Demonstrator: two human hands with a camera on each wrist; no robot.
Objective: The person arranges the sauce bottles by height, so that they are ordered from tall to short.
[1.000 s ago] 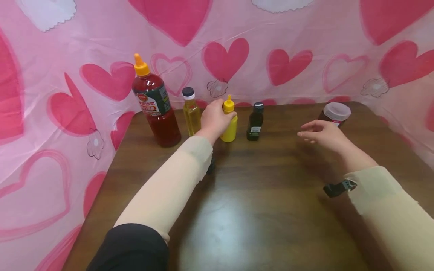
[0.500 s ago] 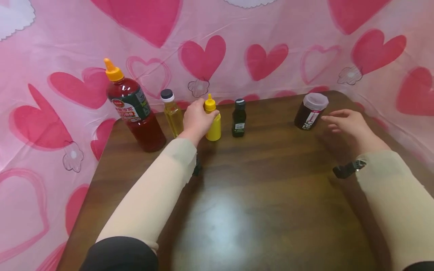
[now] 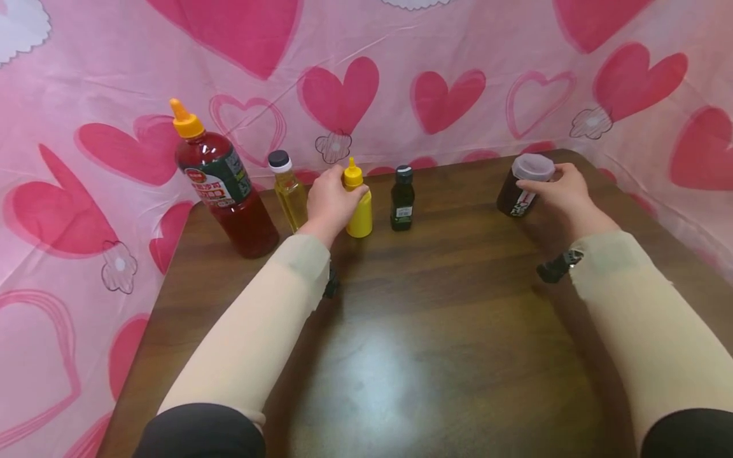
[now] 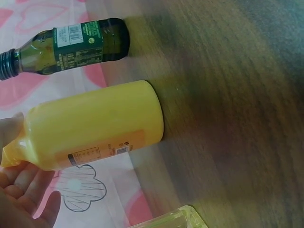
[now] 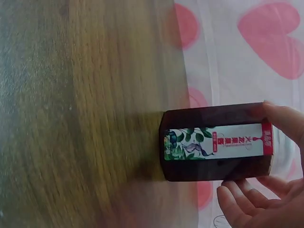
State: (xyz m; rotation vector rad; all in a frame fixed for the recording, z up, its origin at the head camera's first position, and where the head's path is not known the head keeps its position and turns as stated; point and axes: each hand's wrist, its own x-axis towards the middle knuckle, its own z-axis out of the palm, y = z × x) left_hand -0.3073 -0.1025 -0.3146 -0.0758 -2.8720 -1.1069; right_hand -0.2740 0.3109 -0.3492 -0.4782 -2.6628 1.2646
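Note:
My left hand [image 3: 331, 200] holds a yellow squeeze bottle [image 3: 360, 218] by its neck, thumb on one side and fingers on the other. In the left wrist view the yellow bottle's base [image 4: 149, 111] stands on the table. At the right, my right hand [image 3: 568, 196] grips a dark jar [image 3: 508, 192] with a translucent lid [image 3: 532, 166] near its top. The right wrist view shows the jar's white and pink label [image 5: 232, 141], with thumb and fingers on opposite sides. The jar appears upright on the table.
A small dark green bottle [image 3: 403, 202] stands right of the yellow one. On the left are a slim oil bottle [image 3: 290, 198], partly behind my left hand, and a large red sauce bottle [image 3: 235, 203]. A pink heart-patterned cloth [image 3: 395, 38] hangs behind the wooden table [image 3: 446, 305].
My right hand has moved from beside the jar to grip it near the top. The left hand stays on the yellow squeeze bottle. The head view has turned rightward.

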